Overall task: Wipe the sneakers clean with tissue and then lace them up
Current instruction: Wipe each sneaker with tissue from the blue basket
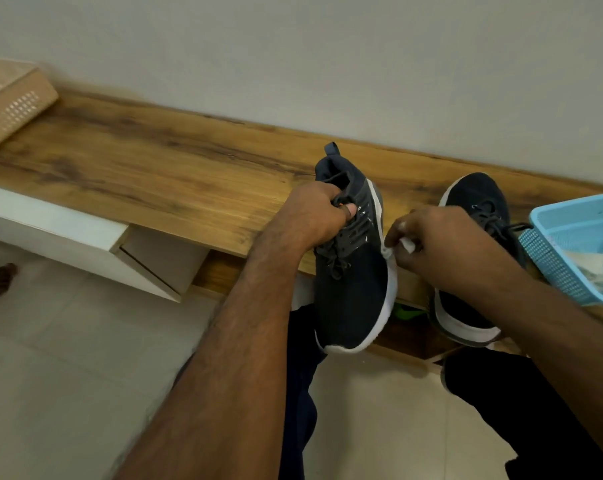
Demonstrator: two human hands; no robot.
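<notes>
A dark sneaker (353,289) with a white sole is held up over the front edge of the wooden bench (154,168), toe toward me. My left hand (314,216) grips it at the tongue and laces. My right hand (431,240) pinches a small white tissue (402,245) against the white sole on the sneaker's right side. The second dark sneaker (473,202) lies on the bench behind my right hand, partly hidden by my right forearm, its laces trailing to the right.
A blue plastic basket (552,265) with white tissue in it stands at the bench's right end. A beige basket (13,102) sits at the far left. A white drawer unit (85,240) hangs under the bench. The wall runs close behind. Below is tiled floor.
</notes>
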